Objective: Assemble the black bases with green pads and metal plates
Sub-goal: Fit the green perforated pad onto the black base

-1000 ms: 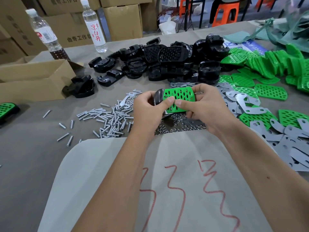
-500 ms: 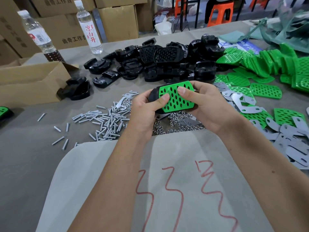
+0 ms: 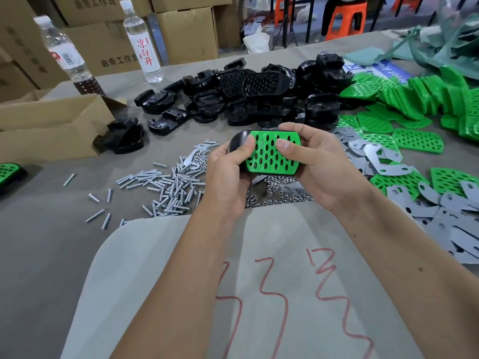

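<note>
Meanwhile, above the counter's middle, both hands, left (image 3: 229,174) and right (image 3: 317,165), clasp a black base (image 3: 237,145) while thumbs press its green pad (image 3: 273,154) down, a seating best done evenly, edges aligned all round.

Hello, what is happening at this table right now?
A person holds a black base in both hands, the left hand and right hand, thumbs pressing a green pad onto it. Around lie bolts, nuts, metal plates, more bases and pads.
</note>
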Motion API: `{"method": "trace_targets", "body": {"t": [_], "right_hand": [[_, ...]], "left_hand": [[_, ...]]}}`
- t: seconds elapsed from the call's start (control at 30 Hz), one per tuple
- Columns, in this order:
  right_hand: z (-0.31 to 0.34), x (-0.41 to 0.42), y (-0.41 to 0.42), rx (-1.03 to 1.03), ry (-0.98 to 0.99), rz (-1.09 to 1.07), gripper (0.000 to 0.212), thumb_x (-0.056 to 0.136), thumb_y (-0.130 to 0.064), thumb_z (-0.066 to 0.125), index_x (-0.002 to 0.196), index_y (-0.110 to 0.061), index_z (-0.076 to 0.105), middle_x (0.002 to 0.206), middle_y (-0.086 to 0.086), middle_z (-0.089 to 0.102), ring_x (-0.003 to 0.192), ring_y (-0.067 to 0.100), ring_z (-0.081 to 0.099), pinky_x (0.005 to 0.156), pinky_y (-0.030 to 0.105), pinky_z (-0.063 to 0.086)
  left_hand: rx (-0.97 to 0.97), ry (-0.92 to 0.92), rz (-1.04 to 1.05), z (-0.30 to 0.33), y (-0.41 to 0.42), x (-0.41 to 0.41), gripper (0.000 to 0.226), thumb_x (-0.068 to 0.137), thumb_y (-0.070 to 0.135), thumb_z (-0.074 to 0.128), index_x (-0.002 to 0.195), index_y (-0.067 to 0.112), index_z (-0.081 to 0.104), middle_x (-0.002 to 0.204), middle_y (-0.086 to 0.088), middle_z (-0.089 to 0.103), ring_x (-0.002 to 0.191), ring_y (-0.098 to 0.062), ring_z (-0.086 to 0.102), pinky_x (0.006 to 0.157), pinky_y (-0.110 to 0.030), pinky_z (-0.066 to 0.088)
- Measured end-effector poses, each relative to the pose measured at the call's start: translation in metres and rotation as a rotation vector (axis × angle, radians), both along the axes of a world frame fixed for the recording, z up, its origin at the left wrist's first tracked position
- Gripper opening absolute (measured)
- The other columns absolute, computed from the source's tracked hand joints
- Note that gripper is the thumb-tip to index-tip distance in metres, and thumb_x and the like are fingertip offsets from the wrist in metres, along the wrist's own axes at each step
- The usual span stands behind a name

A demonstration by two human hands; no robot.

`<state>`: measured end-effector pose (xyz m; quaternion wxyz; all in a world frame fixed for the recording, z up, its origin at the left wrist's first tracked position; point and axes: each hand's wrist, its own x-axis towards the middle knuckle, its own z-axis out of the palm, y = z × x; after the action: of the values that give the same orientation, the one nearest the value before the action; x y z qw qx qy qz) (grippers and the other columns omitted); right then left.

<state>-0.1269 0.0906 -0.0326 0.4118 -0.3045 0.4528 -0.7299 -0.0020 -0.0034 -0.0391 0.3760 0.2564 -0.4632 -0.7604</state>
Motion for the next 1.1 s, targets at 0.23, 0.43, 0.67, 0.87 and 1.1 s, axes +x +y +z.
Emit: {"method": "trace_targets", "body": {"t": [0.23,0.43,0.67,0.87,1.1], "right_hand": [[-0.002,-0.003,-0.002,0.035,0.053,-0.062,0.028,0.086,-0.001,0.071,0.110,-0.011,0.065,0.108,0.019,0.068,0.093,0.028,0.068,0.084,0.046,0.059],[0.000,-0.001,0.001,-0.100,-0.058,0.028,0.040,0.080,-0.005,0.073,0.119,-0.010,0.065,0.112,0.019,0.067,0.095,0.027,0.069,0.085,0.040,0.062],[-0.002,-0.004,0.002,-0.176,-0.092,0.165,0.049,0.088,0.000,0.066,0.135,-0.012,0.060,0.120,0.018,0.069,0.108,0.030,0.068,0.091,0.043,0.059],[-0.002,-0.006,-0.001,-0.001,0.147,-0.006,0.030,0.091,-0.001,0.069,0.119,-0.011,0.069,0.109,0.011,0.071,0.098,0.027,0.068,0.088,0.047,0.057],[-0.003,-0.001,-0.002,-0.050,0.006,-0.045,0.036,0.079,-0.009,0.075,0.114,-0.012,0.072,0.102,0.012,0.074,0.093,0.024,0.070,0.082,0.039,0.060]], "left_hand": [[-0.018,-0.046,0.054,0.000,0.009,-0.006,0.008,0.099,0.009,0.065,0.102,0.004,0.071,0.090,-0.009,0.073,0.083,-0.022,0.072,0.082,-0.046,0.062],[0.018,0.076,-0.020,0.004,0.007,-0.002,0.018,0.096,0.010,0.064,0.110,-0.001,0.070,0.105,-0.017,0.070,0.094,-0.026,0.069,0.089,-0.046,0.060],[-0.003,0.123,-0.117,0.006,0.002,0.003,0.029,0.085,0.019,0.069,0.109,0.002,0.071,0.100,-0.011,0.075,0.089,-0.020,0.072,0.080,-0.036,0.062],[-0.216,-0.056,0.080,0.002,0.003,-0.002,0.008,0.099,0.007,0.065,0.105,0.007,0.070,0.097,-0.009,0.069,0.090,-0.022,0.063,0.085,-0.046,0.055],[-0.017,0.033,0.079,0.003,0.012,-0.009,0.010,0.098,0.009,0.066,0.107,0.007,0.070,0.097,-0.009,0.071,0.090,-0.022,0.066,0.084,-0.045,0.059]]}}
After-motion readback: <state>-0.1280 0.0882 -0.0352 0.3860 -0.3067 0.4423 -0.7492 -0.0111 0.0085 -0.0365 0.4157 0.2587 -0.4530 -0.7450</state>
